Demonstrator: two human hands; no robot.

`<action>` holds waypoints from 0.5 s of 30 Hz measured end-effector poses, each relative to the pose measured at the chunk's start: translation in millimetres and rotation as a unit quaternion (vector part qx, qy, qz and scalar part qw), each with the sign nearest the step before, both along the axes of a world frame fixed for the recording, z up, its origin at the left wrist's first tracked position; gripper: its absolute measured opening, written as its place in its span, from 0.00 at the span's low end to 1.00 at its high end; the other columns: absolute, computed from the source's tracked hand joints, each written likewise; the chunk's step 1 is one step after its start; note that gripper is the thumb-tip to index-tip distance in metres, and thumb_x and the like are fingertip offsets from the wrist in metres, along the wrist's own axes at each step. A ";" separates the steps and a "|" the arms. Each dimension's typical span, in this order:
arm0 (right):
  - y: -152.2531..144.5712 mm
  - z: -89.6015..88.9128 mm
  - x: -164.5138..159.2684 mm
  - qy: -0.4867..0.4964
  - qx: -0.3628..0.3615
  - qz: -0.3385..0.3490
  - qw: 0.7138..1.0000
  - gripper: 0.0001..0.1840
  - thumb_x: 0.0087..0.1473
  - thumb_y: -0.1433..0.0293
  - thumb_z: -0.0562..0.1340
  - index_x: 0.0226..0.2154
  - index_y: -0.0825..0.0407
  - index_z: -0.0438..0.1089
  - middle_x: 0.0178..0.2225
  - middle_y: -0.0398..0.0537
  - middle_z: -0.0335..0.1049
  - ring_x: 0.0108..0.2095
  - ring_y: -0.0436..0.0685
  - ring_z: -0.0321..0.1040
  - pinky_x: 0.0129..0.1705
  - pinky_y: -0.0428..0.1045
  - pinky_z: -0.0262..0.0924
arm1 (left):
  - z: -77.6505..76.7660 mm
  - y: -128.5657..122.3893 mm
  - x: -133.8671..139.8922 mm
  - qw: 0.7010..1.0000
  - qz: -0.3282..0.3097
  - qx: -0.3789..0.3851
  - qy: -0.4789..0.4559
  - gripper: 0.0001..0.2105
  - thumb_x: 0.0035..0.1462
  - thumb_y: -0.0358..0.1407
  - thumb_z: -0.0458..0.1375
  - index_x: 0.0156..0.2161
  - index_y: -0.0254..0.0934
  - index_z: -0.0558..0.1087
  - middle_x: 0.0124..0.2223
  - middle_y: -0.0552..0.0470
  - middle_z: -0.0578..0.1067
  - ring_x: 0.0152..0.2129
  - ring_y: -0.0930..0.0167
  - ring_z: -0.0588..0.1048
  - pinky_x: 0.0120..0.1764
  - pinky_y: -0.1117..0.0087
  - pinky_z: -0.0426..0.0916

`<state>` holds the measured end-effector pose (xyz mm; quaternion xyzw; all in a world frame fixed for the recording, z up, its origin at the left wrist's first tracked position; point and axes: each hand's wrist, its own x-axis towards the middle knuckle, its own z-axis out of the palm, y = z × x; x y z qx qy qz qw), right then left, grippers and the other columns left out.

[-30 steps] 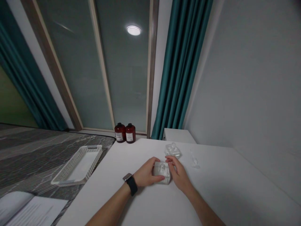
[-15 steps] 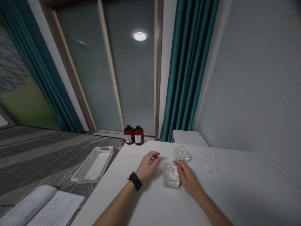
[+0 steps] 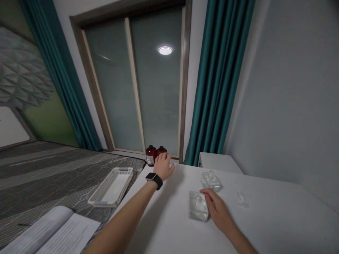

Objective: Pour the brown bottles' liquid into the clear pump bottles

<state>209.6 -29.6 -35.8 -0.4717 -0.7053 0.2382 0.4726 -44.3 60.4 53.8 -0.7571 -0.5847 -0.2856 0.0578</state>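
Note:
My left hand [image 3: 163, 166], with a black watch at the wrist, is stretched toward the far left corner of the white table [image 3: 172, 225]. Its fingers are apart and it overlaps one of two dark red bottles; whether it touches that bottle [image 3: 161, 149] I cannot tell. The other bottle [image 3: 150, 156], with a white label, stands just left. My right hand [image 3: 216, 208] rests beside a clear square glass bottle [image 3: 198, 206], fingers extended along its right edge. A second clear glass bottle [image 3: 210, 181] lies just behind it.
A small clear plastic piece, perhaps a funnel [image 3: 241, 197], lies on the right of the table. Left of the table, a white basket [image 3: 94, 199] and an open book [image 3: 70, 233] lie on a grey striped bed [image 3: 66, 173]. A white cabinet [image 3: 219, 162] stands behind the table.
My left hand has moved away from the near glass bottle, forward and left to the dark red bottles. My right hand stays by the glass bottle. The camera view has tilted slightly up and left.

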 end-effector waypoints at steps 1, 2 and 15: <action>0.3 -0.6 0.1 0.000 -0.001 -0.001 1.000 0.16 0.63 0.62 0.51 0.40 0.49 0.72 0.39 0.51 0.74 0.42 0.60 0.72 0.46 0.52 0.65 | 4.7 8.0 -4.8 1.000 0.011 0.004 0.018 0.19 0.58 0.33 0.55 0.55 0.38 0.68 0.55 0.40 0.68 0.55 0.54 0.62 0.56 0.51 0.56; 0.5 -1.2 0.3 -0.001 -0.001 -0.002 1.000 0.16 0.63 0.62 0.51 0.40 0.49 0.72 0.39 0.50 0.75 0.42 0.60 0.72 0.46 0.52 0.65 | 8.8 15.7 -9.5 0.999 0.023 0.008 0.033 0.17 0.58 0.31 0.54 0.53 0.38 0.68 0.54 0.39 0.68 0.55 0.54 0.62 0.56 0.51 0.55; 1.9 1.0 0.3 -0.017 0.017 -0.009 1.000 0.17 0.61 0.59 0.51 0.37 0.48 0.73 0.37 0.51 0.76 0.40 0.60 0.73 0.44 0.52 0.68 | 17.2 59.3 -33.1 0.992 0.056 0.005 0.111 0.14 0.63 0.28 0.49 0.51 0.35 0.69 0.51 0.39 0.72 0.53 0.56 0.65 0.57 0.52 0.52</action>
